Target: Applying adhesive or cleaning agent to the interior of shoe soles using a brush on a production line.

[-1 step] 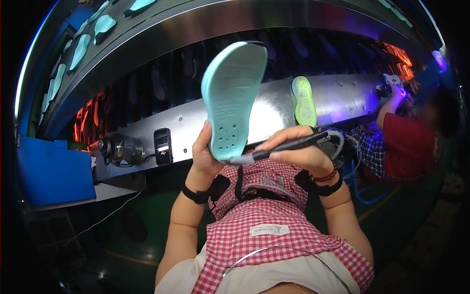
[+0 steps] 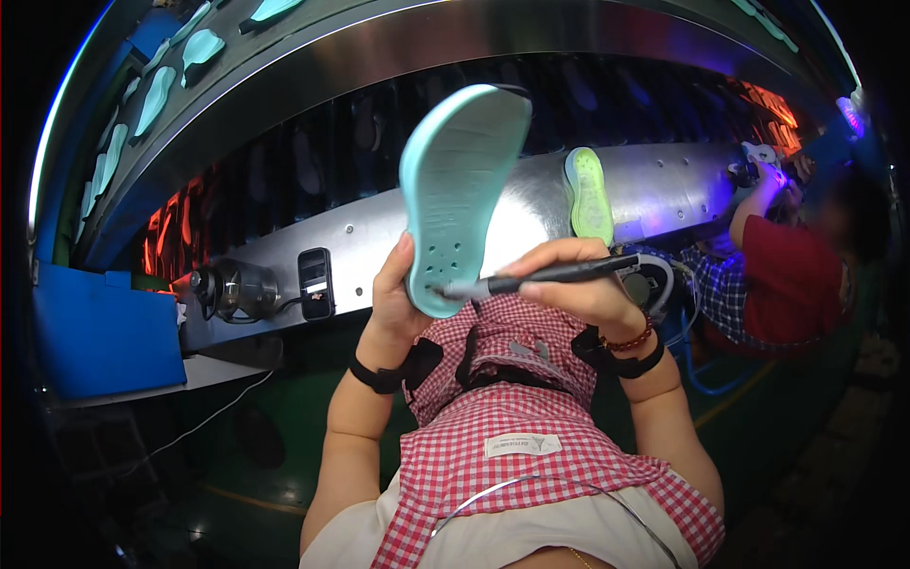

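Note:
A light teal shoe sole (image 2: 460, 185) with small round holes in its lower end is held up in front of me. My left hand (image 2: 393, 294) grips that lower end, thumb along the left edge; its other fingers are hidden behind. My right hand (image 2: 586, 289) is closed round a black-handled brush (image 2: 559, 273), with a grey hose running from its back end. The brush's pale, blurred tip lies over the sole's lower end, by the holes. Whether it touches there I cannot tell for sure.
A yellow-green sole (image 2: 591, 194) lies on the metal worktop (image 2: 531, 194). At left stand a clear jar with a dark lid (image 2: 248, 289) and a black tray (image 2: 316, 283). Beyond, a conveyor carries teal pieces (image 2: 154, 100). A co-worker in a red top (image 2: 791, 280) sits at right.
The brush tip has moved from the sole's lower rim up onto its face near the holes. The sole has shifted slightly to the right.

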The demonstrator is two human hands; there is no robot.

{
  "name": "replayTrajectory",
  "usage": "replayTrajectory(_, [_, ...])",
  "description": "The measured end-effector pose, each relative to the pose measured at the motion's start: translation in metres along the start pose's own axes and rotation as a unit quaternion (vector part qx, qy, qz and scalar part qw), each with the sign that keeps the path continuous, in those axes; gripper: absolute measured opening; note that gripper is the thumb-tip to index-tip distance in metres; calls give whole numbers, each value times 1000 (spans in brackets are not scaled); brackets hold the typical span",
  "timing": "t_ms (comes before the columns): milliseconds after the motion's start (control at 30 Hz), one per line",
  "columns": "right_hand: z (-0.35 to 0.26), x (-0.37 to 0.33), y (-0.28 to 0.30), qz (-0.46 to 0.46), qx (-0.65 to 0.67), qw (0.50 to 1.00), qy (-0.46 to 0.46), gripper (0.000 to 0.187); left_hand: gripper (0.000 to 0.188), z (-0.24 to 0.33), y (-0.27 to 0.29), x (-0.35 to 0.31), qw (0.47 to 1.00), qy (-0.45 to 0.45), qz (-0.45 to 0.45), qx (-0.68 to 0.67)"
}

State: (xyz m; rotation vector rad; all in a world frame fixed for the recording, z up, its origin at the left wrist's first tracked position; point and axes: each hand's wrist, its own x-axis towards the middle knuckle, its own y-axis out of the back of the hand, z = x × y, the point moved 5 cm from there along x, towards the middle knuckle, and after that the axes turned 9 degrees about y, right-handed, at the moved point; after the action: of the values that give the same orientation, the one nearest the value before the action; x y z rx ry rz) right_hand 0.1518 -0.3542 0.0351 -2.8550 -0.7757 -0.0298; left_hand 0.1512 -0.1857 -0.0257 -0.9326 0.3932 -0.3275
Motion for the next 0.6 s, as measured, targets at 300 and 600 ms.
replayTrajectory(300, [-29, 8, -7, -199, -100, 961, 164, 21, 43, 9, -15, -7, 975, 212, 34, 55])
replayTrajectory(600, [-47, 16, 0, -295, -136, 934, 152, 19, 49, 8, -1, -13, 952, 289, -28, 97])
